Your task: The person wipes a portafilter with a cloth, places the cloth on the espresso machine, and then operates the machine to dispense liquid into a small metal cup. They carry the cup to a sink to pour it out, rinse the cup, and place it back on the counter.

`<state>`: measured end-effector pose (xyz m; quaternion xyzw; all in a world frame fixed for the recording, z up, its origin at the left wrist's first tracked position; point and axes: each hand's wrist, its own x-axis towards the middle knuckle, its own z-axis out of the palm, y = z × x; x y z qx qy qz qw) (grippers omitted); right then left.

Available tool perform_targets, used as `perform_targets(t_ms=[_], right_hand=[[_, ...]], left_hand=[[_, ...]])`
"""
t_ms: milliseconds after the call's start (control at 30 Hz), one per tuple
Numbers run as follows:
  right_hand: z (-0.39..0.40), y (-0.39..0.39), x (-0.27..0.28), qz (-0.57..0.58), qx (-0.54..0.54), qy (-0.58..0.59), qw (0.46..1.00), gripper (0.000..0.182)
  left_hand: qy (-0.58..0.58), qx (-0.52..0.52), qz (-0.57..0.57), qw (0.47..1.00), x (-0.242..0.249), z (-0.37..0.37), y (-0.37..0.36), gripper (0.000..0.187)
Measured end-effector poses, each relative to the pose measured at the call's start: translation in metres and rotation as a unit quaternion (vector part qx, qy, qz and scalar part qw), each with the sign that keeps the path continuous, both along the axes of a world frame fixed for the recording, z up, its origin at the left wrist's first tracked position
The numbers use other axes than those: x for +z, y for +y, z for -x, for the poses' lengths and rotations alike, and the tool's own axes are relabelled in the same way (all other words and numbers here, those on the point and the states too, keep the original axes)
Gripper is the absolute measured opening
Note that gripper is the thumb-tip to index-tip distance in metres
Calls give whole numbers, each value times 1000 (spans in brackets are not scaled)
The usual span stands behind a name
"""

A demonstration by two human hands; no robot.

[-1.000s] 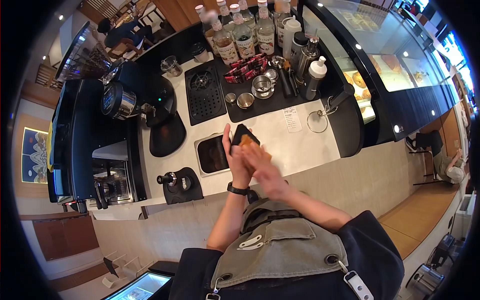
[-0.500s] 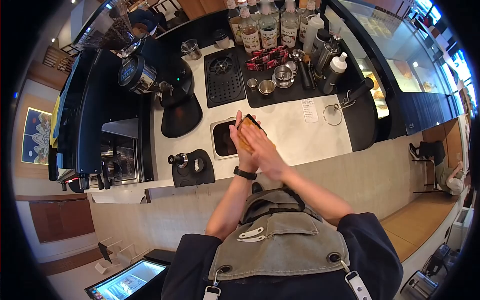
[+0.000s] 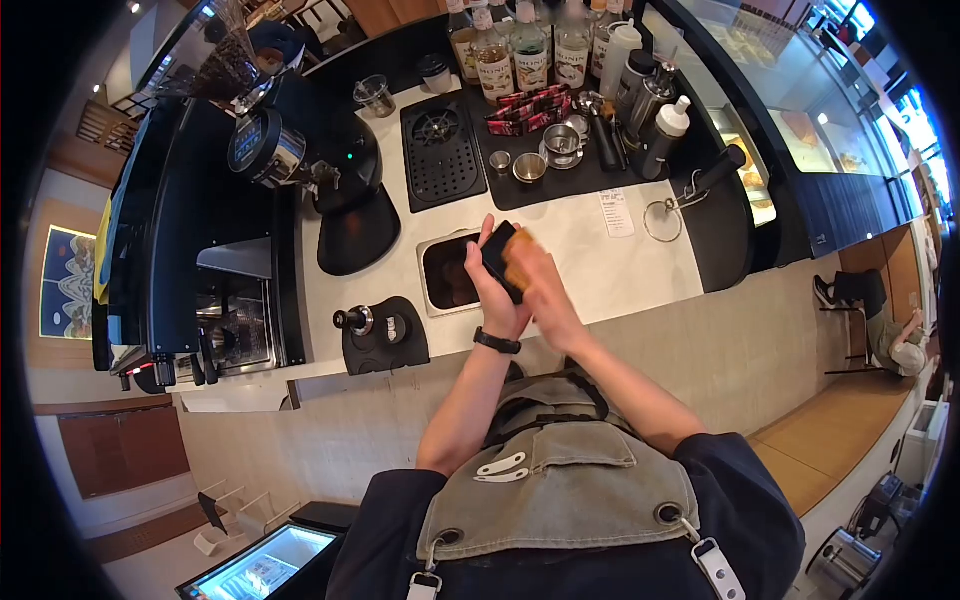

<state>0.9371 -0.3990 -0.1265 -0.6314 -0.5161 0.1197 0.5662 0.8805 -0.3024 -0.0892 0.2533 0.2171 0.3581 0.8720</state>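
Observation:
My left hand point(image 3: 497, 300) grips a flat black rectangular object point(image 3: 496, 250), holding it tilted above the counter beside the sink opening. What kind of object it is I cannot make out. In my right hand point(image 3: 548, 298) is an orange-brown cloth point(image 3: 519, 255), smeared by motion, against the black object's right side. My right fingers are closed over the cloth and partly blurred. The small sunken sink point(image 3: 434, 305) lies just left of my hands. A tamper point(image 3: 356, 320) rests on a black mat left of the sink.
A coffee grinder point(image 3: 265, 150) stands at the left, near the espresso machine point(image 3: 170, 230). Behind my hands are a black drip tray point(image 3: 440, 165), small metal cups point(image 3: 530, 168), syrup bottles point(image 3: 530, 55) and red packets point(image 3: 525, 110). A receipt point(image 3: 617, 213) lies right.
The cloth and my right hand have shifted right across the black object, uncovering more of its surface. My left hand still holds the object near the sink.

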Motion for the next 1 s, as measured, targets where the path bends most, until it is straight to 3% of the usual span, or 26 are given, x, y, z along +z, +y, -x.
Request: perform_targets(t_ms=[33,100,133,200,233,333,367,467,500,633,833,1000], right_hand=[[3,0,6,-11,-31,253,967,58],[-10,3,19,-77,-55,520,849,52],[-13,2,27,-124,-36,615,778,51],[-18,-2,40,-124,-29,676,726,51],[-22,-3,44,-126,-26,704,699,52],[-46,-19,33,-133,57,752,643,52],[-52,-25,42,-115,73,764,631,46],[-63,-33,35,-94,53,784,611,41],[-64,-33,30,-95,41,786,609,38],[-71,-39,11,-66,71,799,594,38],[-65,-97,9,-46,58,780,622,46],[-64,-180,-11,-36,-19,808,588,46]], left_hand=[[-15,3,8,1000,7,-1,-9,72],[-54,10,9,998,12,-6,-21,66],[-34,3,-76,996,9,-6,-22,63],[8,-14,-242,970,-1,-4,-22,58],[91,-46,-292,951,7,2,-22,62],[80,-133,-410,899,36,17,-16,82],[163,-168,-491,839,41,22,-4,106],[255,-220,-667,664,61,26,8,118],[266,-240,-679,641,55,25,8,117],[315,-225,-711,587,38,19,-8,109],[336,-223,-671,622,5,-4,-8,111],[341,-233,-699,584,-36,-54,27,108]])
